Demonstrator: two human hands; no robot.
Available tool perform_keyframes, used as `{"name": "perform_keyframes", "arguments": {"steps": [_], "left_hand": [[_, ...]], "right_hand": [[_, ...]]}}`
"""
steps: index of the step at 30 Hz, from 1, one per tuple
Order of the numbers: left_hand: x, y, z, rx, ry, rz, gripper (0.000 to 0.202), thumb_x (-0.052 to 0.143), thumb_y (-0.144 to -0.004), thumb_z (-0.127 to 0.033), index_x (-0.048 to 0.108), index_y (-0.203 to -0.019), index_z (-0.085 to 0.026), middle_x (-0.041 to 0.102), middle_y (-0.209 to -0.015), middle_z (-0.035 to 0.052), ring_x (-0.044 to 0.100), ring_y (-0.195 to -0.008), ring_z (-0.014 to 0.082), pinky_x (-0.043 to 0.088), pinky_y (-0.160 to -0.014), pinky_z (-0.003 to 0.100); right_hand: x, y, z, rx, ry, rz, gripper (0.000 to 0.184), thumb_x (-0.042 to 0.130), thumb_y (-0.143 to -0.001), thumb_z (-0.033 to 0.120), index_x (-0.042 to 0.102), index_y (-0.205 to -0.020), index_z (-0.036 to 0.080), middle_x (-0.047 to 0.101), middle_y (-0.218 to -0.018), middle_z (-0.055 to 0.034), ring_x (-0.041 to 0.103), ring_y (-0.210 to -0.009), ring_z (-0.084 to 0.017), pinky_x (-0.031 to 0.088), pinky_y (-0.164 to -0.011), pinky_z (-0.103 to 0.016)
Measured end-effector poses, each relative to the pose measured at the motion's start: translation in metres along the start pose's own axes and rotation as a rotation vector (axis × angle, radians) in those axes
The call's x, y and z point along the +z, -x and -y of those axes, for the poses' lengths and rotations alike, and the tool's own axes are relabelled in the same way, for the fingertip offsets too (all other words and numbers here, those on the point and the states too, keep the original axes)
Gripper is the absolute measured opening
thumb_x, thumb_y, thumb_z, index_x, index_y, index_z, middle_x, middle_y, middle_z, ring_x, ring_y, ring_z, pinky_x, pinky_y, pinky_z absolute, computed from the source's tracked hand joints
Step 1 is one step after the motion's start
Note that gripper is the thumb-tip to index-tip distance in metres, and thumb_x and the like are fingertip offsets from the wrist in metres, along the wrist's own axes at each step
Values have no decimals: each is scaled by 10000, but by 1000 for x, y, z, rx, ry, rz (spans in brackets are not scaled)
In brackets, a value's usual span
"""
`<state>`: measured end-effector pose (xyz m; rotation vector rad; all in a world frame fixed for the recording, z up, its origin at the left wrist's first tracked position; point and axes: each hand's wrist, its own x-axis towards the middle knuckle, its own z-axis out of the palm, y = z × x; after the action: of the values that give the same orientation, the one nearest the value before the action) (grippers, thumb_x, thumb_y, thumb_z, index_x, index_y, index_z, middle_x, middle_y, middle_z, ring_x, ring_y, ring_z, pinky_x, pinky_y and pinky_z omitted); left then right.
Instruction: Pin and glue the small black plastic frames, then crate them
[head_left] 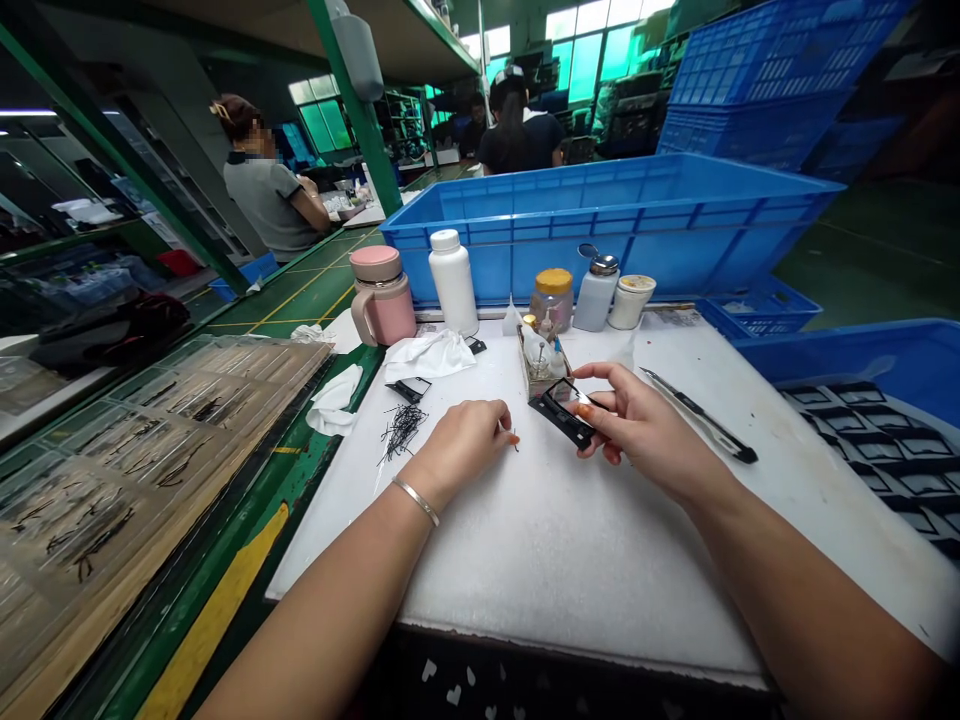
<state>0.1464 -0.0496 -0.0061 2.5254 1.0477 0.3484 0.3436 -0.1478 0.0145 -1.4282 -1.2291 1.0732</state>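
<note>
My right hand (637, 420) grips a black plastic frame part (564, 420) with a rectangular opening, tilted above the white work board (525, 540). Thumb and fingers close on its right end. To its left, my left hand (469, 445) has its fingertips pinched together on a small, thin black strip (516, 447), whose end pokes out below them. A heap of similar thin black strips (403, 430) lies left of that hand. Beyond the heap rests another black frame part (409, 390). A box of small bottles (541, 360) stands just behind the held part.
A craft knife (701, 415) lies at the right. Along the back are a pink mug (382, 297), a white bottle (453, 282), a pump bottle (596, 292) and a large blue crate (615, 230). Compartment trays (150, 430) flank the left; a bin of black parts (877, 430), the right. Co-workers (270, 190) are farther off.
</note>
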Motion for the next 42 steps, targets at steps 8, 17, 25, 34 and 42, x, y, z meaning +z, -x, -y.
{"name": "perform_keyframes", "arguments": {"steps": [8,17,25,34,42], "left_hand": [[2,2,-1,123,-3,16,227,519,-767,-71,651,-884,-214,664,-813,29,577,-699,172,370,-619,270],[6,-5,9,230,13,71,195,570,-737,-59,697,-765,-204,639,-821,35,578,-721,163,398,-663,269],[-10,0,1,147,70,-99,127,530,-835,-154,642,-816,-210,655,-810,24,574,-764,178,379,-667,276],[-18,8,-20,97,498,-305,139,550,-858,-199,667,-931,-213,668,-896,28,585,-769,164,453,-686,263],[-17,12,-27,187,369,-360,109,596,-852,-157,691,-869,-208,693,-856,20,612,-797,160,443,-707,263]], "right_hand": [[-3,0,3,24,-8,-38,439,642,-827,384,439,-1192,250,657,-1000,-54,638,-717,-169,409,-487,-219],[-5,1,6,13,-20,-76,368,700,-764,467,568,-973,194,660,-722,-37,599,-649,-160,334,-466,-206],[-7,0,5,25,-52,-112,434,714,-742,496,602,-1011,174,636,-652,-38,594,-540,-152,299,-396,-201],[-2,-1,2,0,-130,-51,326,674,-812,392,595,-1065,203,692,-834,-52,640,-613,-141,339,-432,-192],[0,1,2,-28,-147,-1,333,697,-793,343,589,-1065,184,701,-877,-64,668,-667,-172,371,-445,-199]]}}
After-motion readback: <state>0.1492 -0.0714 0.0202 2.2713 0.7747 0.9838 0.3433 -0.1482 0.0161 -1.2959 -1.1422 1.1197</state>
